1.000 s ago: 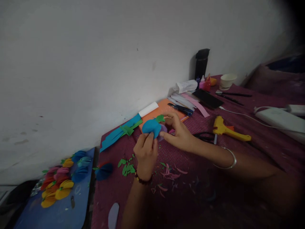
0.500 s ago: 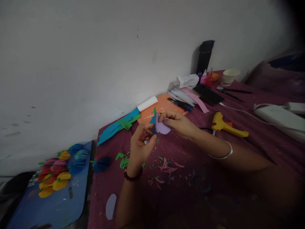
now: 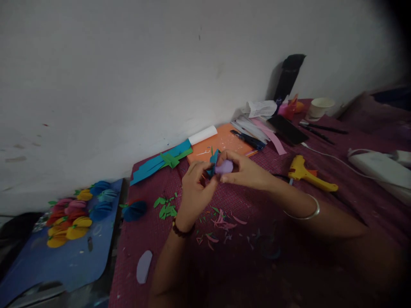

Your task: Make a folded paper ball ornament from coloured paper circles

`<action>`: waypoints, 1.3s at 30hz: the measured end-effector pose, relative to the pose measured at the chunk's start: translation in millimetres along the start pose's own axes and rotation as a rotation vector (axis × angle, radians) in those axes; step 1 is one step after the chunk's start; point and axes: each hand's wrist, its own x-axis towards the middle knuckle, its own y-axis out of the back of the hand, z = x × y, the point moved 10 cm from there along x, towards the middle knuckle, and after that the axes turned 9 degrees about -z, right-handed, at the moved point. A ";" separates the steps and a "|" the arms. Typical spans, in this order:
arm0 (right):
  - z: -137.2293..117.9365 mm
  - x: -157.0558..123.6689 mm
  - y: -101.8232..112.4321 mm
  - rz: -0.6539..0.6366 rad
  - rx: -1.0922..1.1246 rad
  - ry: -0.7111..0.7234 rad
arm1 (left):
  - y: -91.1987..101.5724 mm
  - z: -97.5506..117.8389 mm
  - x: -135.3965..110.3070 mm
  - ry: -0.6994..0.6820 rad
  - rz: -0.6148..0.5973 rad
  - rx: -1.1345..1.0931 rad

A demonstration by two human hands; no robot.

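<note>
Both hands meet above the maroon tablecloth (image 3: 289,256), pinching one small paper piece. My left hand (image 3: 194,192) grips the blue folded paper shape (image 3: 212,163) with a thin green leaf on top. My right hand (image 3: 245,171) pinches the lilac paper oval (image 3: 224,167) pressed against that blue shape. Fingers of both hands are closed around the paper. A beaded bracelet sits on my left wrist and a metal bangle on my right.
Green and pink paper scraps (image 3: 221,220) lie below my hands. A yellow glue gun (image 3: 305,171), orange sheet (image 3: 221,143), blue paper strips (image 3: 157,162), scissors (image 3: 247,139), black phone (image 3: 287,129), cup (image 3: 321,107) and black bottle (image 3: 287,77) sit behind. Finished paper fruits (image 3: 75,211) rest on a blue board.
The blue shape was turned from flat-on to edge-on, and the lilac oval was pressed against it. My hands moved closer together; the camera shifted slightly left.
</note>
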 end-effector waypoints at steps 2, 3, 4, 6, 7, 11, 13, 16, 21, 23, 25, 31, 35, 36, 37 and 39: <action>-2.1 -1.3 0.2 0.019 -0.081 -0.008 | -1.2 1.0 -0.2 -0.008 -0.006 0.033; -3.0 -1.7 0.9 0.036 -0.110 -0.010 | -2.2 1.4 -0.4 -0.017 -0.009 0.046; -4.0 -1.9 1.4 0.051 -0.131 -0.007 | -3.5 1.3 -0.6 -0.025 -0.015 0.057; -6.8 -1.6 1.0 0.068 -0.156 0.017 | -5.8 0.2 -1.1 -0.037 -0.017 0.067; -8.8 -1.3 0.6 0.072 -0.162 0.041 | -6.4 -0.5 -1.4 -0.042 -0.013 0.066; -16.0 -1.4 1.7 0.113 -0.195 0.121 | -8.1 -5.4 -1.6 -0.020 0.005 0.027; -17.0 -1.8 3.4 0.135 -0.210 0.130 | -10.9 -10.7 -1.2 0.027 -0.019 -0.057; -14.8 -2.1 5.7 0.155 -0.215 0.110 | -16.5 -20.1 -1.8 0.111 -0.068 -0.245; -10.7 -3.3 6.7 0.174 -0.242 0.106 | -15.1 -32.6 -4.3 0.213 -0.016 -0.358; -8.2 -3.6 6.2 0.176 -0.255 0.099 | -16.3 -37.4 -5.1 0.257 0.004 -0.412; -7.1 -3.9 5.7 0.181 -0.278 0.097 | -16.1 -40.3 -5.8 0.287 0.028 -0.451; -17.1 -5.0 2.4 0.201 -0.380 0.192 | -9.4 -36.1 -5.2 0.274 0.045 -0.449; -17.6 -5.2 0.5 0.186 -0.376 0.214 | -5.6 -36.4 -5.6 0.285 0.065 -0.529; -17.8 -5.3 0.2 0.185 -0.378 0.215 | -6.2 -37.1 -5.5 0.289 0.062 -0.545; -18.3 -5.5 -0.4 0.184 -0.384 0.220 | -6.9 -38.1 -5.3 0.292 0.058 -0.553; -20.3 -5.9 -3.1 0.169 -0.400 0.239 | -8.1 -41.2 -5.1 0.297 0.056 -0.543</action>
